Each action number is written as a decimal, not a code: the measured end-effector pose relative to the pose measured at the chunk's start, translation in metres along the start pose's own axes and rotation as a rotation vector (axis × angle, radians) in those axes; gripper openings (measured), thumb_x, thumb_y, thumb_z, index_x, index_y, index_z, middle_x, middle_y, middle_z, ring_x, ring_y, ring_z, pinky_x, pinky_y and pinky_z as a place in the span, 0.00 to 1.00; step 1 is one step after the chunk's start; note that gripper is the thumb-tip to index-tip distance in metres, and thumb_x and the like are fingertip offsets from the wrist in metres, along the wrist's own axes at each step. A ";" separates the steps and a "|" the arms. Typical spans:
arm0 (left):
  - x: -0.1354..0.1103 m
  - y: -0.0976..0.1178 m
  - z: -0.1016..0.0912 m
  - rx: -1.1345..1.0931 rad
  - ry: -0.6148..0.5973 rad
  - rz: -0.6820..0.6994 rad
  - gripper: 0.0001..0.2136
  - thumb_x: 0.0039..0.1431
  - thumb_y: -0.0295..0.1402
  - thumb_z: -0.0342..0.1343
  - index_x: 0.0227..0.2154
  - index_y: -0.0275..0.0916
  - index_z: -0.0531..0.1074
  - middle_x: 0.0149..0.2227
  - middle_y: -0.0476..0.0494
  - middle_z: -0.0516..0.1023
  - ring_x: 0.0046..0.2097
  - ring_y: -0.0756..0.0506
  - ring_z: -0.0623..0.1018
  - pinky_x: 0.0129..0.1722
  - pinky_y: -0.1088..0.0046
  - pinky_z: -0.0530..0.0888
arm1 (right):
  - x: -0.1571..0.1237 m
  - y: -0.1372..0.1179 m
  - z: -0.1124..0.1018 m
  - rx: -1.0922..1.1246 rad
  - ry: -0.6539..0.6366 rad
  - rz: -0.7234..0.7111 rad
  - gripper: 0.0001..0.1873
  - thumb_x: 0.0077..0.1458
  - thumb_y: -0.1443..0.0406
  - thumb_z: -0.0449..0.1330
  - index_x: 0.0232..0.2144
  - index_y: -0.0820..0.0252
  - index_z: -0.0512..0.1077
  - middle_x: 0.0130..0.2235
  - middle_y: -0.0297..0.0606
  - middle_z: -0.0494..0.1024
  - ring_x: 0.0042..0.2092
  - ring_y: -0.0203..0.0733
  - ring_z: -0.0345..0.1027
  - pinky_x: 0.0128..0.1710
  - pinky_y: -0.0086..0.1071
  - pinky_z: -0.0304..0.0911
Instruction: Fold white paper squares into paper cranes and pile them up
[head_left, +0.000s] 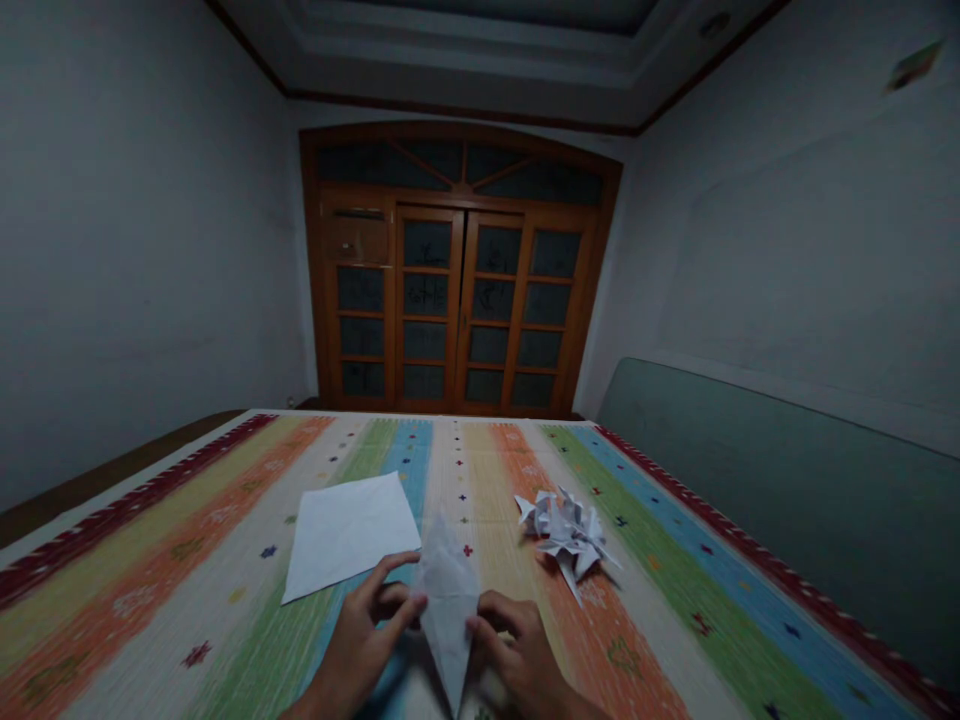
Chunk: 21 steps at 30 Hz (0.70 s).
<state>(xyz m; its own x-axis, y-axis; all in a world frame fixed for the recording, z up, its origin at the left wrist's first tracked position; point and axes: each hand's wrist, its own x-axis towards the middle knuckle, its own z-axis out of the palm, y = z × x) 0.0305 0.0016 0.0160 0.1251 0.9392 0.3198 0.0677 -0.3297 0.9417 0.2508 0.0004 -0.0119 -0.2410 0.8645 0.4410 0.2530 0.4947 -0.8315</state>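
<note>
A folded white paper piece (448, 600), long and pointed at both ends, lies on the striped cloth near the front edge. My left hand (362, 640) pinches its left edge with thumb and fingers. My right hand (517, 650) grips its right edge the same way. A flat white paper sheet (347, 532) lies just left of my left hand. A pile of finished folded paper figures (568, 530) sits to the right, beyond my right hand.
The striped multicoloured cloth (675, 620) covers a wide flat surface. A green panel (757, 470) runs along its right side. Wooden doors with glass panes (457, 310) stand at the far wall. The room is dim.
</note>
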 end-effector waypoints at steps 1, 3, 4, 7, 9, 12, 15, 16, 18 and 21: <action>0.000 0.001 0.001 -0.035 0.000 -0.023 0.24 0.58 0.51 0.65 0.50 0.42 0.72 0.22 0.54 0.77 0.26 0.45 0.80 0.29 0.73 0.76 | -0.001 -0.001 0.000 0.005 -0.018 0.003 0.30 0.63 0.41 0.57 0.27 0.59 0.77 0.25 0.36 0.77 0.27 0.40 0.72 0.26 0.26 0.64; 0.001 0.001 0.002 -0.085 -0.012 -0.091 0.27 0.57 0.54 0.65 0.51 0.42 0.69 0.20 0.57 0.73 0.22 0.47 0.76 0.23 0.75 0.72 | -0.001 -0.002 -0.002 0.037 -0.036 0.013 0.31 0.64 0.41 0.54 0.25 0.60 0.75 0.24 0.36 0.76 0.26 0.40 0.72 0.26 0.27 0.64; 0.001 0.000 0.002 -0.093 -0.024 -0.131 0.28 0.56 0.55 0.64 0.51 0.43 0.69 0.20 0.58 0.72 0.19 0.48 0.74 0.20 0.76 0.70 | -0.001 -0.002 -0.002 0.058 -0.028 0.022 0.32 0.66 0.42 0.52 0.25 0.60 0.74 0.23 0.36 0.75 0.26 0.39 0.71 0.26 0.27 0.64; 0.003 -0.006 0.002 -0.027 -0.055 -0.188 0.25 0.55 0.56 0.63 0.44 0.41 0.73 0.20 0.59 0.69 0.16 0.51 0.67 0.16 0.79 0.62 | 0.002 -0.003 -0.006 0.064 0.055 0.061 0.27 0.69 0.48 0.50 0.26 0.59 0.71 0.24 0.35 0.73 0.25 0.39 0.71 0.26 0.28 0.65; 0.003 -0.009 0.001 0.081 -0.083 -0.156 0.19 0.56 0.52 0.63 0.37 0.40 0.76 0.21 0.55 0.72 0.19 0.50 0.69 0.21 0.77 0.65 | 0.005 -0.004 -0.009 0.011 0.104 0.060 0.17 0.67 0.54 0.54 0.31 0.59 0.71 0.27 0.35 0.74 0.27 0.40 0.72 0.27 0.29 0.66; 0.002 -0.011 -0.002 0.301 -0.123 -0.073 0.12 0.58 0.43 0.60 0.33 0.40 0.81 0.27 0.48 0.79 0.30 0.45 0.76 0.31 0.72 0.71 | 0.007 -0.004 -0.013 -0.084 0.103 -0.033 0.06 0.59 0.65 0.58 0.39 0.60 0.72 0.35 0.41 0.78 0.35 0.45 0.76 0.35 0.34 0.71; 0.000 -0.012 -0.006 0.481 -0.142 -0.011 0.09 0.58 0.37 0.60 0.35 0.43 0.84 0.32 0.45 0.81 0.36 0.40 0.78 0.39 0.65 0.73 | 0.005 -0.005 -0.015 -0.142 0.001 -0.163 0.15 0.54 0.72 0.56 0.45 0.60 0.74 0.44 0.47 0.79 0.47 0.50 0.76 0.48 0.41 0.72; 0.000 -0.013 -0.007 0.519 -0.150 0.006 0.08 0.58 0.35 0.60 0.34 0.44 0.85 0.31 0.46 0.81 0.37 0.39 0.78 0.42 0.62 0.73 | 0.004 -0.005 -0.015 -0.158 -0.048 -0.193 0.18 0.53 0.74 0.56 0.46 0.59 0.75 0.46 0.48 0.79 0.49 0.50 0.75 0.51 0.43 0.71; 0.000 -0.015 -0.008 0.576 -0.166 0.038 0.06 0.58 0.32 0.62 0.33 0.45 0.85 0.31 0.46 0.81 0.39 0.38 0.78 0.48 0.57 0.72 | 0.002 -0.004 -0.015 -0.194 -0.142 -0.240 0.22 0.52 0.76 0.55 0.48 0.59 0.75 0.49 0.48 0.79 0.52 0.50 0.75 0.54 0.44 0.70; 0.000 -0.016 -0.011 0.649 -0.186 0.086 0.07 0.56 0.28 0.62 0.31 0.45 0.85 0.34 0.44 0.79 0.42 0.38 0.78 0.49 0.57 0.73 | -0.001 -0.001 -0.014 -0.251 -0.218 -0.304 0.25 0.53 0.77 0.55 0.52 0.59 0.74 0.48 0.48 0.81 0.51 0.49 0.75 0.54 0.43 0.72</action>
<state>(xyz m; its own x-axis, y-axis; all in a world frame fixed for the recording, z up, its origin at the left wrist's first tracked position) 0.0189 0.0073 0.0024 0.3207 0.8941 0.3125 0.6227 -0.4476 0.6417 0.2643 0.0002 -0.0065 -0.5244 0.6508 0.5491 0.3533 0.7531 -0.5550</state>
